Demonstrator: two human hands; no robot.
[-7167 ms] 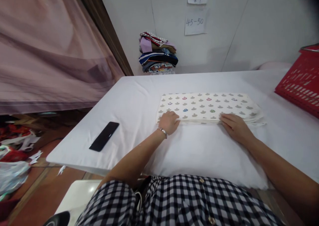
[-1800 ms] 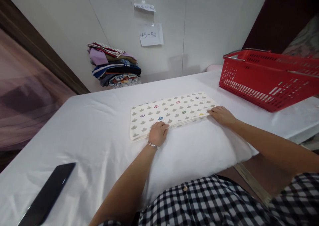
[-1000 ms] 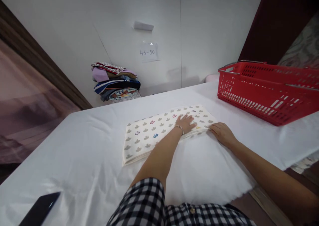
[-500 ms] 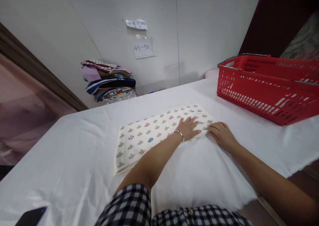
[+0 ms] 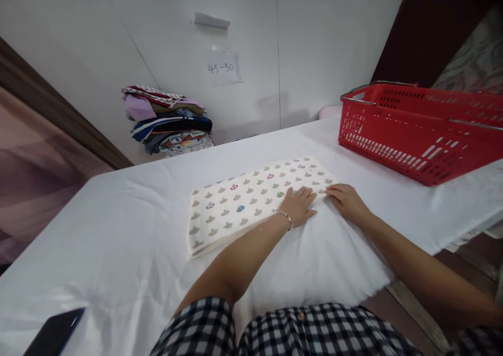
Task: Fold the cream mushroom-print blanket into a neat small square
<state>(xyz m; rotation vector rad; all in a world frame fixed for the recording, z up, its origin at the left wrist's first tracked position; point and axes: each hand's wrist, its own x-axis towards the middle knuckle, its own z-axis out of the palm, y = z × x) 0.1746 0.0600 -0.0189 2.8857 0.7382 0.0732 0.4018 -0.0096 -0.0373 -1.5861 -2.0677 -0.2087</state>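
A folded cream cloth (image 5: 251, 193) with grey mushroom-like prints, a few of them coloured, lies as a long, layered rectangle on the white-covered table. My left hand (image 5: 297, 207), a silver bracelet at its wrist, rests flat near the cloth's front edge, fingers stretched out over the fabric. At the cloth's right front corner, my right hand (image 5: 348, 201) has its fingers curled together and pinches the edge. The thumb of that hand is only partly visible.
A red plastic basket (image 5: 408, 136) with metal handles stands on the right of the white tablecloth (image 5: 129, 220). Folded clothes (image 5: 168, 120) are stacked beyond the far edge, against the wall. A dark phone-like object (image 5: 55, 332) lies at the front left.
My left hand has slid toward the cloth's front edge, uncovering a green print. My right hand's fingers have closed more at the corner. The whole view has shifted slightly.
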